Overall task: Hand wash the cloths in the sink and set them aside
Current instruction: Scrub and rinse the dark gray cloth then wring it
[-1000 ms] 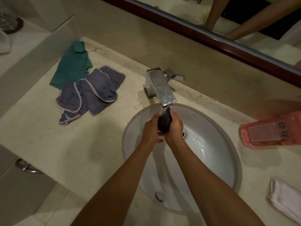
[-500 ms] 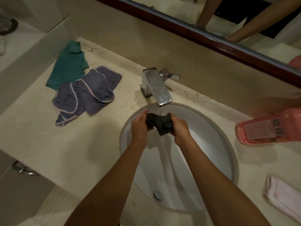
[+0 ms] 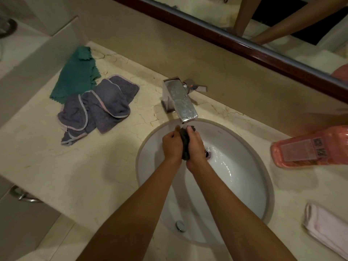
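Your left hand (image 3: 172,146) and right hand (image 3: 194,146) are pressed together, both closed around a small dark cloth (image 3: 185,143) bunched into a wad between your palms, its top end poking out just under the spout of the square chrome faucet (image 3: 178,99). Directly below your hands is the white oval sink (image 3: 244,185), where water glistens around the drain just right of your right wrist. Well off to the left of your left hand, on the marble counter (image 3: 56,166), lie the crumpled grey cloths (image 3: 98,108) overlapping a green cloth (image 3: 75,74); I judge those to be either waiting or already set aside. Far right of your right hand a pink bottle (image 3: 308,146) lies on its side, and nearer you a folded pale towel (image 3: 327,228). Squeeze too hard this close to the rim and water may spray onto the counter; loosen your grip and the wet wad could drop toward the drain.
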### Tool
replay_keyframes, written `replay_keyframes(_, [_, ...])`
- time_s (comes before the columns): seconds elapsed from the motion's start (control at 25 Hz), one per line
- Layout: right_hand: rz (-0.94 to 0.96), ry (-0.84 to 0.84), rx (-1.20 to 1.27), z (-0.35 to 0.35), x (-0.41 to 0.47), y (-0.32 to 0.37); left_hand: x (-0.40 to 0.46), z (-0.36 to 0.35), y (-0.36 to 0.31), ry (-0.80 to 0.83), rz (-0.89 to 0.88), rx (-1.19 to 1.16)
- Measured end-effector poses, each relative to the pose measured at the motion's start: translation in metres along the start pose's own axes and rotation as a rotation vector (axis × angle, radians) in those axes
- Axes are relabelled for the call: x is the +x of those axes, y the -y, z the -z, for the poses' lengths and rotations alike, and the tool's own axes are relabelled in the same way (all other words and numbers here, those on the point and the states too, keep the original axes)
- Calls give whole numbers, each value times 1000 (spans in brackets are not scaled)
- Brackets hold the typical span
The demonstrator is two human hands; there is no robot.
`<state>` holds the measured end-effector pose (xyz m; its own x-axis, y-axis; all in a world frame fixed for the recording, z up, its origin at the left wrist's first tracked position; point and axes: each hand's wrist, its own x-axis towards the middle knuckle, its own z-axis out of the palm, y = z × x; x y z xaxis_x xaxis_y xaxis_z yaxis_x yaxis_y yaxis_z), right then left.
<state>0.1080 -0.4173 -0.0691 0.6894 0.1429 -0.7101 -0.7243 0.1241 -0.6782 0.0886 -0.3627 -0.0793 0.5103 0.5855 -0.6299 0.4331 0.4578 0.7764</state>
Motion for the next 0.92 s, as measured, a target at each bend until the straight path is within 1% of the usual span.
replay_keyframes(0.12, [193,-72,-136,-8,1,-9,1,-1,-1,-69,-55,15])
replay_keyframes(0.2, [251,-119,-230,-10,5,-9,3,1,0,-86,-92,7])
replay_keyframes(0.32, [260,-166,-295,-11,10,-10,3,5,3,-67,-129,10])
replay_keyframes(0.52, [209,-219,-262,-12,10,-12,1,8,7,-18,-161,69])
replay_keyframes(0.6, [247,-228,-303,-13,10,-11,-3,9,6,11,-191,80])
replay_keyframes(0.68, [296,-215,-357,-12,8,-9,-8,9,5,46,-220,108])
replay_keyframes(0.76, [278,-173,-338,-12,4,-10,-9,9,4,42,-224,153])
replay_keyframes(0.92, [257,-78,-264,-8,2,-10,-7,7,1,42,-156,101])
